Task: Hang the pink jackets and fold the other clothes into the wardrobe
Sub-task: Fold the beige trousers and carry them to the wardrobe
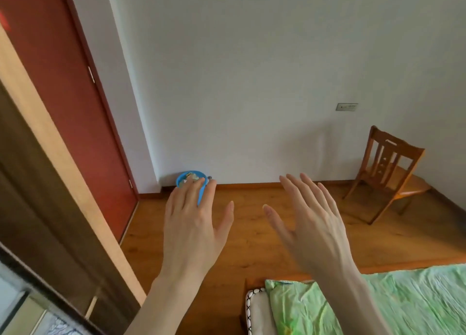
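Left hand [194, 223], right hand [312, 223] spread, empty, apart over floor [252, 246]. No clothes visible; bed [416, 297] corner nearer right hand.

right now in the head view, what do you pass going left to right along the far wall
red door → blue bin, partly behind the left hand → wall socket → wooden chair
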